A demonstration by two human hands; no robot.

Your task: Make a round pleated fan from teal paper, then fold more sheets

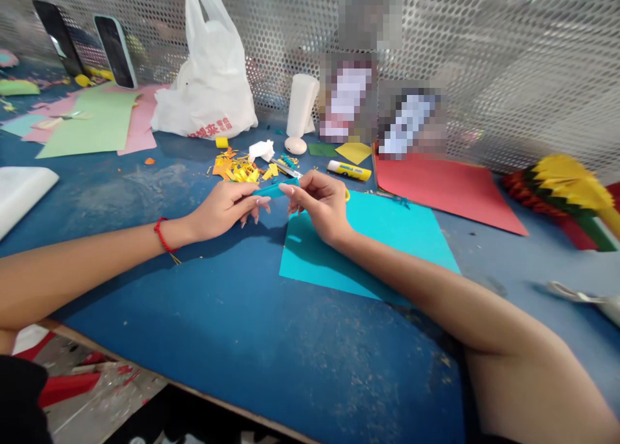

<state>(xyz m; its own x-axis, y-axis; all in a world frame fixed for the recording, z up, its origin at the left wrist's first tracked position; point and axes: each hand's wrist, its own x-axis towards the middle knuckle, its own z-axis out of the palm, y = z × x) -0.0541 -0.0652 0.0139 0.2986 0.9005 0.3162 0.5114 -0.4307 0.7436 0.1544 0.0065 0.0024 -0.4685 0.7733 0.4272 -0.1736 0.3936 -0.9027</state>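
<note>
A narrow folded strip of teal paper (272, 189) stretches between my two hands, above the blue table. My left hand (223, 210), with a red cord bracelet on its wrist, is closed on the strip's left end. The right end is pinched by my right hand (322, 205), thumb against fingers. Under and beside my right hand lies a turquoise paper sheet (378, 237). Scissors (287, 167) lie just behind the hands, partly hidden by my right hand. A heap of yellow and orange paper scraps (242, 169) sits behind my left hand.
A yellow glue stick (349, 170) and red paper (445, 189) lie to the right. A white plastic bag (208, 75) and white tube (301, 105) stand by the perforated metal panel (281, 17). Green paper (92, 121) is far left, a folded yellow paper piece (564, 182) far right.
</note>
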